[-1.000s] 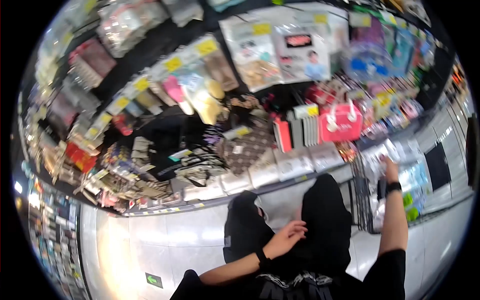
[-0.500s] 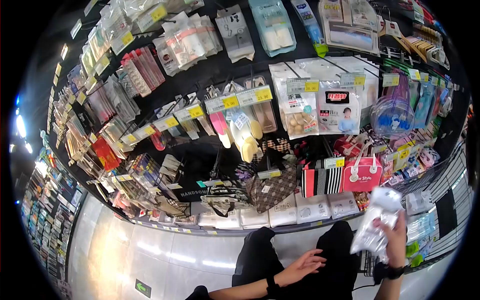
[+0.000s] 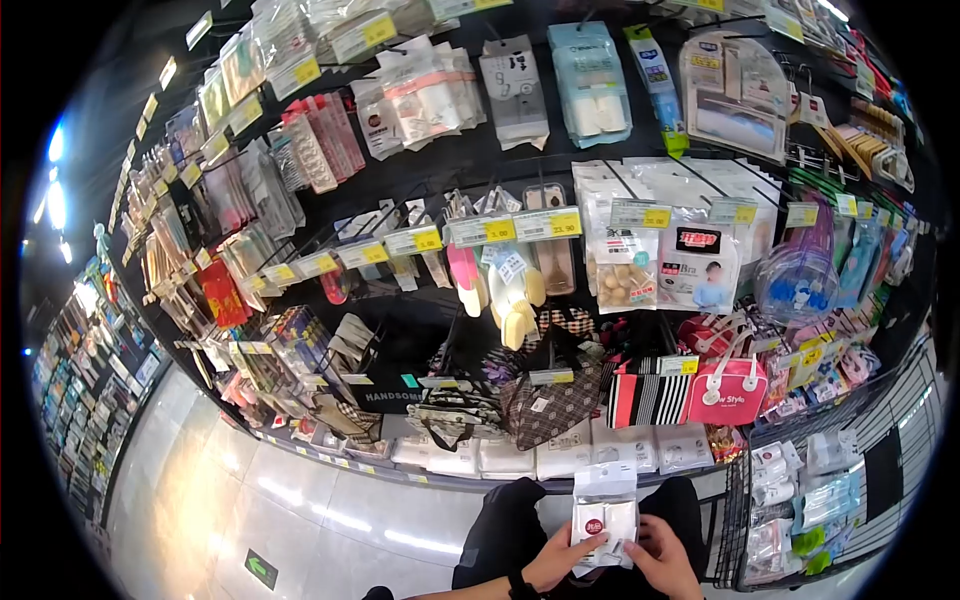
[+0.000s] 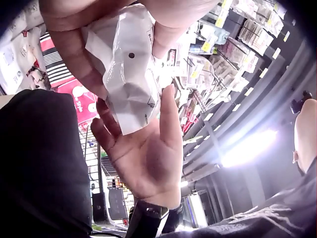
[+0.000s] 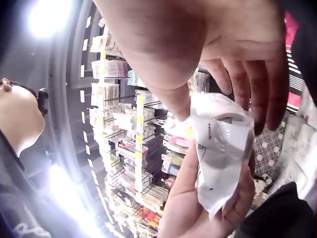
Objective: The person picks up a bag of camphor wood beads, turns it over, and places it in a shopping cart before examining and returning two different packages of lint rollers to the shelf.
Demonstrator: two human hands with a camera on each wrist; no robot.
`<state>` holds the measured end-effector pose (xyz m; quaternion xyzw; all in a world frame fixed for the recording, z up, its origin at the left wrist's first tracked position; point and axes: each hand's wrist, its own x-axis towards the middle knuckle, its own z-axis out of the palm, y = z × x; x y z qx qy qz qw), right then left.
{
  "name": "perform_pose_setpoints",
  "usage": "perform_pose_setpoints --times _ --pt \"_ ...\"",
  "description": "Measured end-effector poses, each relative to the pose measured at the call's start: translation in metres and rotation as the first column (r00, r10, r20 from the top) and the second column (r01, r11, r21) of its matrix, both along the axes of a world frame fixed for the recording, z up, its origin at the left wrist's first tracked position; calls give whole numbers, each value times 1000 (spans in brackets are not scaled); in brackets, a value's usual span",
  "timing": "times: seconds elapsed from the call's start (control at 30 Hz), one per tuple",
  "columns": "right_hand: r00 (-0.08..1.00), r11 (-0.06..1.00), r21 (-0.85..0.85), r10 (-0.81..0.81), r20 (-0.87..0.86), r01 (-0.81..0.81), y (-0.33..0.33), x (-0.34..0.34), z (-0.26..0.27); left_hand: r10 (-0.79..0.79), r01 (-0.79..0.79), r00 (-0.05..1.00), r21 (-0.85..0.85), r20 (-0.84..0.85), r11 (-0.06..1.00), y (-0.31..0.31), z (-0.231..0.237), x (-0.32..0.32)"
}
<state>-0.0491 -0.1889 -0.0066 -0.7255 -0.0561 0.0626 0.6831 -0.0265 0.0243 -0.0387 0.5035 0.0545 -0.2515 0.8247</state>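
A clear-and-white packet with a round dark-red label [image 3: 595, 527] is held upright above the lap in the head view. My left hand [image 3: 560, 562] grips its lower left part, thumb across the front; the left wrist view shows this hand [image 4: 124, 20] curled round the packet [image 4: 131, 74]. At the packet's right edge, my right hand [image 3: 668, 560] has its thumb close against it. The right wrist view shows the right hand [image 5: 208, 39] over the packet [image 5: 223, 144], fingers loosely extended; the left hand [image 5: 198, 213] cups it from below.
Shelves of hanging packets rise ahead, with a pink bag [image 3: 728, 392] and striped bag [image 3: 650, 395] low down. White packages [image 3: 560, 455] line the bottom shelf. A wire cart [image 3: 735, 525] holding several packets stands at the right.
The packet has come left from beside the cart to above the lap, carried by my right hand. My left hand has taken hold of it, and the right hand's grip has loosened.
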Motion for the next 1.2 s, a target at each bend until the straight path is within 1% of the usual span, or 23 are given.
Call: perform_pose_setpoints --times 0.07,0.1,0.2,0.23,0.33,0.37,0.4,0.43,0.53,0.63,0.67,0.7,0.73,0.77,0.8,0.87,0.93,1.0,1.07,1.13,1.2 --pt "998 999 -14 38 -45 -39 2 -4 -1 2 -2 1000 19 -4 1000 3 3 -1" --pt "998 1000 -14 19 -64 -20 6 -5 7 3 -3 1000 28 -7 1000 4 5 -2" --pt "999 998 52 -15 -41 17 17 -3 2 22 -23 1000 29 19 999 4 5 -2" --pt "997 998 52 -20 -81 25 20 -3 9 25 -25 999 22 26 999 6 3 -2" --pt "999 999 -39 -26 -42 24 20 1 -3 23 -22 999 -8 42 1000 11 -12 -2" --pt "997 999 32 -41 -71 43 21 0 -4 18 -17 999 -18 48 1000 14 -22 -4" --pt "994 992 109 -58 -94 68 28 0 3 8 -6 998 -21 61 1000 19 -20 -1" --pt "990 979 184 -71 -118 92 32 0 9 -20 26 998 -94 67 995 22 -19 -1" --pt "983 981 175 -49 -178 81 36 3 13 -2 9 999 -143 51 990 28 -10 -1" --pt "992 985 162 -45 -114 63 48 5 12 20 -4 996 -192 84 981 39 -6 5" --pt "997 984 176 -2 -72 15 51 13 -4 49 -31 994 -170 103 985 45 -3 6" --pt "999 982 184 40 -29 -34 52 28 -32 79 -60 990 -153 121 986 51 1 7" --pt "996 979 187 83 16 -84 52 35 -46 107 -87 984 -138 142 987 58 8 11" --pt "994 978 177 106 16 -108 67 36 -12 176 -155 967 -126 184 980 66 28 12" --pt "991 978 163 135 9 -134 79 42 14 196 -175 958 -116 211 978 77 35 16" --pt "976 972 91 218 20 -219 92 66 32 251 -224 933 -131 258 966 97 61 25" --pt "964 963 89 246 104 -255 127 87 95 303 -303 885 -56 354 951 123 106 42" --pt "904 937 54 317 287 -345 158 120 145 377 -366 720 -143 583 920 150 161 66" --pt "839 929 -85 363 406 -360 186 155 199 384 -481 635 -45 670 876 177 210 88" --pt "803 936 -117 345 487 -331 215 186 250 451 -533 489 -154 747 832 194 259 113" --pt "736 941 -64 301 606 -333 246 211 299 478 -545 398 -218 783 810 213 304 140"
